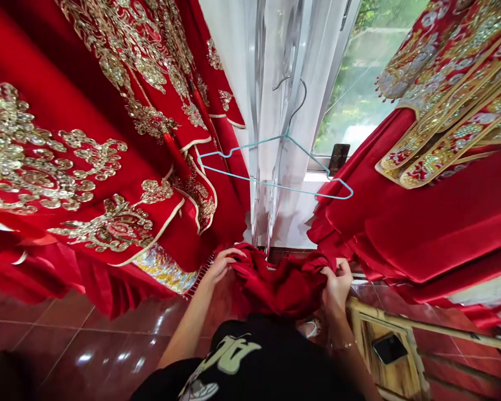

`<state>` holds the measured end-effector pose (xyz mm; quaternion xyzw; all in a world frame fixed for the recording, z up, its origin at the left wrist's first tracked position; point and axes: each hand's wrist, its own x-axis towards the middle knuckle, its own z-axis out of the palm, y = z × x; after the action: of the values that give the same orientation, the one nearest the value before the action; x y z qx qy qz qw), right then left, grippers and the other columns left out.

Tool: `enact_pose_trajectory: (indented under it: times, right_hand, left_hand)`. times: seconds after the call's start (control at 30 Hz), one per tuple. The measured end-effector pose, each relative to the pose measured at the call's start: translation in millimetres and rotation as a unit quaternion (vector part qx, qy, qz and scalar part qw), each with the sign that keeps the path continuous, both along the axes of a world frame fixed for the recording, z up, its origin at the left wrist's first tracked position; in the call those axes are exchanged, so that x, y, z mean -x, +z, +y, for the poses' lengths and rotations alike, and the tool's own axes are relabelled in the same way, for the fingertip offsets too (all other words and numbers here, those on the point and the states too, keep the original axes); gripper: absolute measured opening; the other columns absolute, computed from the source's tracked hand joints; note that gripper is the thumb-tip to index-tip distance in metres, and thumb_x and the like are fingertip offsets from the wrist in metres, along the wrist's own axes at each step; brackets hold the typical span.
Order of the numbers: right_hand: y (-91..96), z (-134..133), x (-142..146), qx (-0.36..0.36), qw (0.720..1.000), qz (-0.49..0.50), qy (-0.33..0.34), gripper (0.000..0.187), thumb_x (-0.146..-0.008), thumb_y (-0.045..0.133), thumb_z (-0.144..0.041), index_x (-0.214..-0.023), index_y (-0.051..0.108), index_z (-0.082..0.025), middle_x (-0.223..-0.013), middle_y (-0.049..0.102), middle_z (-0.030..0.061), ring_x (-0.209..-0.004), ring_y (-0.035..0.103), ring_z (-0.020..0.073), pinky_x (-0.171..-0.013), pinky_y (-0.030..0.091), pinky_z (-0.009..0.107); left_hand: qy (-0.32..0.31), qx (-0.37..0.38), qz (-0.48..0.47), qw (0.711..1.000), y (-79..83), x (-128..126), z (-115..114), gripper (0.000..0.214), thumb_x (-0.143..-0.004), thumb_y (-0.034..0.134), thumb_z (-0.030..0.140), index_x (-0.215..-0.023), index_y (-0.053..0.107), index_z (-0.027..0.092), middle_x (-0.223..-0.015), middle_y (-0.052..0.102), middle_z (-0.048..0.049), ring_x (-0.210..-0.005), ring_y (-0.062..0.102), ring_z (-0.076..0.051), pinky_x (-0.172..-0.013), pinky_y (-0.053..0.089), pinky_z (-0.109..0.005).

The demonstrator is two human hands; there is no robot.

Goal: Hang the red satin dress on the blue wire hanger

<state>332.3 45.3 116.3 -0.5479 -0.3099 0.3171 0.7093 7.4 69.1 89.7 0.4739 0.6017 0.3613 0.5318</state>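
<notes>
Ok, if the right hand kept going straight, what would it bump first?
The right hand would meet the bunched red cloth it already grips; past that, probably the hanging red robe, though depth is unclear.

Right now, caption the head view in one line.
Left hand and right hand gather a red cloth garment below a teal wire hanger, between gold-embroidered red robes.

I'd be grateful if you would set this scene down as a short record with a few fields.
Left hand: gripping the red cloth
Right hand: gripping the same red cloth
Things nearby: light-blue wire hanger above the cloth; sheer white curtain behind it
Left side: gold-embroidered red garment
Right side: second embroidered red garment
Rest: phone on the window sill; phone on a wooden seat; glossy red floor tiles
</notes>
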Motion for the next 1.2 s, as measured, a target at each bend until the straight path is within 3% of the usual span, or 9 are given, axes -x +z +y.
enact_pose_trajectory:
  times: [0.2, 0.37, 0.43, 0.6, 0.73, 0.8, 0.93, 1.07, 1.2]
  right_hand:
    - [-1.5, -37.1, 20.8, 0.055, 0.998, 0.006, 0.017, 0.016, -0.058, 0.065, -0.020, -0.066, 0.050, -0.020, -0.059, 0.049, -0.0079, -0.058, 0.042, 0.0091, -0.056, 0.037, 0.021]
    - [-9.0, -60.3, 11.2, 0.072, 0.997, -0.003, -0.013, 0.016, -0.057, 0.066, -0.023, -0.069, 0.056, -0.019, -0.061, 0.058, -0.0050, -0.061, 0.049, 0.0119, -0.060, 0.042, 0.023]
    - [-10.1, -63.3, 7.4, 0.074, 0.997, -0.005, -0.027, 0.016, -0.056, 0.066, -0.023, -0.068, 0.056, -0.019, -0.060, 0.057, -0.0051, -0.060, 0.048, 0.0118, -0.058, 0.041, 0.023]
    - [-13.2, -63.1, 8.3, 0.079, 0.997, -0.014, -0.010, 0.015, -0.056, 0.065, -0.024, -0.067, 0.056, -0.019, -0.060, 0.057, -0.0051, -0.059, 0.048, 0.0120, -0.057, 0.041, 0.023]
    - [-15.7, -62.9, 13.6, 0.087, 0.996, -0.012, 0.020, 0.015, -0.059, 0.066, -0.023, -0.069, 0.056, -0.019, -0.060, 0.057, -0.0057, -0.058, 0.047, 0.0112, -0.057, 0.041, 0.022]
    - [-15.0, -62.4, 16.2, 0.089, 0.995, -0.004, 0.036, 0.015, -0.059, 0.066, -0.023, -0.069, 0.055, -0.019, -0.061, 0.056, -0.0058, -0.057, 0.046, 0.0109, -0.056, 0.040, 0.022]
    - [-9.8, -59.5, 20.5, 0.086, 0.995, 0.009, 0.053, 0.016, -0.059, 0.067, -0.022, -0.068, 0.054, -0.020, -0.060, 0.055, -0.0060, -0.056, 0.045, 0.0107, -0.054, 0.040, 0.022]
    - [-7.6, -57.2, 22.2, 0.088, 0.995, 0.011, 0.054, 0.016, -0.059, 0.068, -0.021, -0.068, 0.055, -0.019, -0.060, 0.056, -0.0057, -0.057, 0.046, 0.0106, -0.056, 0.040, 0.022]
    - [-9.5, -53.3, 19.7, 0.083, 0.994, 0.055, 0.051, 0.020, -0.055, 0.069, -0.019, -0.067, 0.054, -0.019, -0.060, 0.056, -0.0066, -0.058, 0.047, 0.0100, -0.057, 0.041, 0.021]
  left_hand:
    - [-0.082, 0.031, 0.165, 0.982, -43.9, -26.9, 4.6, 0.039, -0.061, 0.043, 0.002, -0.081, 0.074, 0.015, -0.103, 0.075, -0.0098, -0.114, 0.062, -0.025, -0.110, 0.040, -0.036]
    - [-0.117, 0.068, 0.328, 0.935, -64.5, -33.9, 0.6, 0.036, -0.074, 0.041, -0.002, -0.087, 0.073, 0.009, -0.104, 0.072, -0.0196, -0.118, 0.062, -0.030, -0.106, 0.042, -0.040]
    - [-0.139, 0.081, 0.369, 0.915, -69.1, -33.7, -3.5, 0.035, -0.077, 0.041, -0.002, -0.083, 0.072, 0.010, -0.105, 0.072, -0.0189, -0.116, 0.064, -0.029, -0.102, 0.044, -0.037]
    - [-0.168, 0.111, 0.425, 0.883, -78.4, -27.1, -13.4, 0.032, -0.087, 0.042, 0.001, -0.084, 0.072, 0.015, -0.132, 0.064, -0.0136, -0.113, 0.067, -0.022, -0.099, 0.046, -0.030]
    - [-0.142, 0.152, 0.452, 0.867, -88.5, -17.2, -22.5, 0.014, -0.095, 0.056, 0.019, -0.094, 0.068, 0.013, -0.118, 0.069, -0.0109, -0.106, 0.067, -0.021, -0.099, 0.049, -0.041]
    - [-0.117, 0.160, 0.450, 0.871, -92.2, -12.8, -29.0, 0.011, -0.093, 0.059, 0.020, -0.092, 0.067, 0.012, -0.112, 0.070, -0.0114, -0.105, 0.067, -0.023, -0.097, 0.049, -0.042]
    - [-0.054, 0.114, 0.400, 0.908, -92.5, -9.8, -44.4, 0.025, -0.090, 0.046, 0.007, -0.075, 0.064, 0.017, -0.118, 0.069, -0.0134, -0.109, 0.067, -0.024, -0.097, 0.046, -0.036]
    - [0.060, 0.051, 0.329, 0.941, -86.9, -13.4, -50.4, 0.020, -0.085, 0.047, 0.011, -0.076, 0.063, 0.020, -0.134, 0.062, -0.0078, -0.126, 0.055, -0.030, -0.109, 0.037, -0.048]
    - [0.131, 0.015, 0.187, 0.974, -81.5, -13.4, -37.3, 0.016, -0.079, 0.049, 0.020, -0.067, 0.059, 0.021, -0.099, 0.070, -0.0078, -0.107, 0.063, -0.026, -0.103, 0.045, -0.040]
